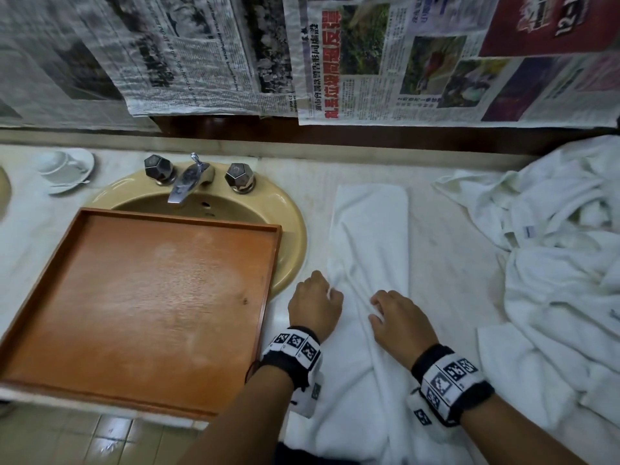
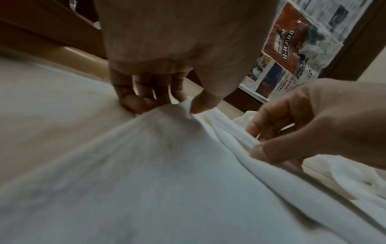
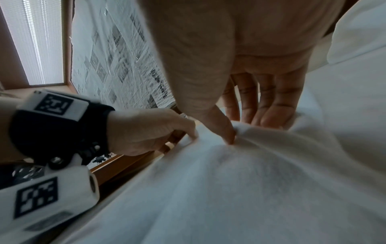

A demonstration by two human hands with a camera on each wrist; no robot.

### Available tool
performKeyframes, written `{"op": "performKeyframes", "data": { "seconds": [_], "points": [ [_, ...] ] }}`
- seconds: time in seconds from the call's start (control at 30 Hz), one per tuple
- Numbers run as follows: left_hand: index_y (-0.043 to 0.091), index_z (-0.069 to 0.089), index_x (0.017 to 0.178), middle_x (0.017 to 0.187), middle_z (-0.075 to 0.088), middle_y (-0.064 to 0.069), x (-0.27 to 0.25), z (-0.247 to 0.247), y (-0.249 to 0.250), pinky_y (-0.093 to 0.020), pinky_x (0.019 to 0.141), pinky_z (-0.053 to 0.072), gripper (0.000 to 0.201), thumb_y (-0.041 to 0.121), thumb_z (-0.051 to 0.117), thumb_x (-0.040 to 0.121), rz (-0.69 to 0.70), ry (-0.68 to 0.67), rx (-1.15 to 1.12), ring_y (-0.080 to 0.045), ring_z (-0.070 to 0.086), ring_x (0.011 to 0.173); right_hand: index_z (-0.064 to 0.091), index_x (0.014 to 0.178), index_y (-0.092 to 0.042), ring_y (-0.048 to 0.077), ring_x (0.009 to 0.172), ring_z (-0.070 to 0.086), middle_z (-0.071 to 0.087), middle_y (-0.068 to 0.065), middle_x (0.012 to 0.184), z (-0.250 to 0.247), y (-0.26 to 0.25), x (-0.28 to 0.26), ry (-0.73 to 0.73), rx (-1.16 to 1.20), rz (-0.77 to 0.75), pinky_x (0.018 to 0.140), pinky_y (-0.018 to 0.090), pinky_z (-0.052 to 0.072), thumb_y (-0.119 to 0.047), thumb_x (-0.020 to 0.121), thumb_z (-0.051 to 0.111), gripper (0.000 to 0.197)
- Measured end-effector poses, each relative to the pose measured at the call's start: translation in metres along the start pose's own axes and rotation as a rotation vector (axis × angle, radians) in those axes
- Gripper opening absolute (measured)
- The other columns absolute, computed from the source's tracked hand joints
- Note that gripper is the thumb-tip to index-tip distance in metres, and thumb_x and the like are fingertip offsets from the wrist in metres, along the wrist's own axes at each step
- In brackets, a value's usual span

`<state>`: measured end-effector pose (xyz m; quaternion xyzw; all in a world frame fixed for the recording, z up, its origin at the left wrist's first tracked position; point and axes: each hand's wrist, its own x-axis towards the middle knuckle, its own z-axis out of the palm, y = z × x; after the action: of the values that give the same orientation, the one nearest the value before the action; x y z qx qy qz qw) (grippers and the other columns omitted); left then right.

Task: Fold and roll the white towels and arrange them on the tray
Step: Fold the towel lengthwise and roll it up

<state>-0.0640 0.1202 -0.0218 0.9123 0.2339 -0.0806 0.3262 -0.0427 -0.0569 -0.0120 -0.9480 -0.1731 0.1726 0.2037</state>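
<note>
A long white towel [image 1: 369,236] lies lengthwise on the pale counter, right of the sink, folded into a narrow strip. My left hand [image 1: 317,305] pinches its left edge between thumb and fingers; the left wrist view shows the towel [image 2: 167,165] bunched up at my left hand [image 2: 173,102]. My right hand [image 1: 399,318] grips the same towel near its middle, thumb and fingers gathering a fold, as the right wrist view shows the towel [image 3: 250,181] under my right hand [image 3: 248,128]. The wooden tray [image 1: 37,303] lies over the sink's front, with nothing on it.
A heap of loose white towels [image 1: 557,250] fills the counter at the right. The tan sink [image 1: 292,223] with a chrome tap [image 1: 188,182] sits behind the tray. A white cup and saucer [image 1: 65,169] stand at the far left. Newspaper sheets [image 1: 385,62] cover the wall.
</note>
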Motion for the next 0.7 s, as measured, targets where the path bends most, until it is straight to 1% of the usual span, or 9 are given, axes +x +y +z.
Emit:
{"op": "performKeyframes", "data": {
  "seconds": [0.1, 0.17, 0.23, 0.33, 0.4, 0.47, 0.53, 0.6, 0.7],
  "points": [
    [0.02, 0.05, 0.096, 0.066, 0.053, 0.0, 0.001, -0.006, -0.005, -0.034, 0.059, 0.044, 0.013, 0.015, 0.058, 0.087, 0.044, -0.039, -0.139, -0.021, 0.055, 0.065, 0.061, 0.11, -0.014, 0.022, 0.091, 0.061, 0.063, 0.001, 0.103, -0.005, -0.005, -0.004, -0.049, -0.092, -0.038, 0.075, 0.032, 0.05, -0.021, 0.097, 0.051, 0.018],
    [0.025, 0.062, 0.088, 0.059, 0.05, 0.005, 0.006, -0.008, -0.009, -0.029, 0.054, 0.04, 0.014, 0.011, 0.062, 0.086, 0.023, -0.069, -0.223, -0.015, 0.049, 0.056, 0.06, 0.089, -0.013, 0.02, 0.081, 0.059, 0.061, 0.001, 0.086, -0.008, -0.01, -0.007, -0.043, -0.041, -0.045, 0.07, 0.032, 0.047, -0.017, 0.095, 0.052, 0.011],
    [0.03, 0.07, 0.075, 0.062, 0.056, 0.01, 0.011, -0.008, -0.013, -0.024, 0.059, 0.042, 0.024, 0.009, 0.066, 0.085, -0.019, -0.103, -0.291, -0.011, 0.053, 0.06, 0.054, 0.068, -0.007, 0.016, 0.063, 0.052, 0.056, 0.007, 0.065, -0.011, -0.018, -0.007, -0.005, 0.164, -0.03, 0.06, 0.036, 0.044, -0.014, 0.089, 0.059, 0.023],
    [0.03, 0.073, 0.066, 0.082, 0.075, 0.005, 0.015, -0.009, -0.013, -0.026, 0.074, 0.051, 0.033, 0.005, 0.061, 0.085, -0.088, -0.156, -0.394, -0.016, 0.067, 0.082, 0.061, 0.072, 0.005, 0.023, 0.054, 0.05, 0.063, 0.017, 0.066, -0.011, -0.035, -0.005, 0.01, 0.388, -0.028, 0.06, 0.036, 0.049, -0.016, 0.086, 0.068, 0.026],
    [0.017, 0.073, 0.066, 0.089, 0.075, -0.008, 0.017, -0.012, -0.009, -0.027, 0.069, 0.041, 0.03, 0.007, 0.056, 0.089, -0.09, -0.208, -0.353, -0.026, 0.066, 0.088, 0.059, 0.071, 0.007, 0.021, 0.053, 0.042, 0.058, 0.016, 0.06, -0.004, -0.045, -0.001, -0.018, 0.424, -0.055, 0.055, 0.03, 0.042, -0.015, 0.087, 0.067, 0.028],
    [-0.001, 0.067, 0.081, 0.098, 0.07, -0.024, 0.017, -0.019, -0.005, -0.034, 0.071, 0.038, 0.026, 0.008, 0.048, 0.096, -0.099, -0.204, -0.327, -0.038, 0.062, 0.097, 0.06, 0.072, 0.007, 0.015, 0.055, 0.041, 0.055, 0.017, 0.06, 0.004, -0.05, 0.002, -0.052, 0.446, -0.061, 0.057, 0.027, 0.036, -0.011, 0.089, 0.065, 0.026],
    [0.002, 0.051, 0.071, 0.096, 0.064, -0.03, 0.018, -0.023, -0.004, -0.046, 0.077, 0.042, 0.03, 0.009, 0.043, 0.099, -0.079, -0.205, -0.314, -0.044, 0.058, 0.093, 0.072, 0.082, 0.003, 0.02, 0.065, 0.058, 0.069, 0.013, 0.073, 0.009, -0.052, 0.005, -0.105, 0.446, -0.052, 0.062, 0.019, 0.042, -0.01, 0.092, 0.064, 0.018],
    [0.01, 0.04, 0.058, 0.072, 0.058, -0.019, 0.018, -0.023, -0.002, -0.043, 0.07, 0.039, 0.04, 0.016, 0.049, 0.097, -0.119, -0.183, -0.335, -0.035, 0.051, 0.073, 0.077, 0.091, -0.005, 0.02, 0.081, 0.067, 0.074, 0.008, 0.087, 0.012, -0.049, 0.006, -0.153, 0.437, -0.041, 0.071, 0.014, 0.049, -0.011, 0.095, 0.061, 0.017],
    [0.015, 0.039, 0.054, 0.056, 0.041, -0.001, 0.02, -0.019, -0.002, -0.036, 0.062, 0.032, 0.044, 0.026, 0.065, 0.088, -0.137, -0.197, -0.387, -0.021, 0.038, 0.06, 0.072, 0.094, -0.012, 0.024, 0.095, 0.058, 0.069, 0.009, 0.1, 0.015, -0.042, 0.014, -0.005, 0.248, -0.122, 0.09, 0.041, 0.051, -0.016, 0.099, 0.05, 0.023]
  ]
}}
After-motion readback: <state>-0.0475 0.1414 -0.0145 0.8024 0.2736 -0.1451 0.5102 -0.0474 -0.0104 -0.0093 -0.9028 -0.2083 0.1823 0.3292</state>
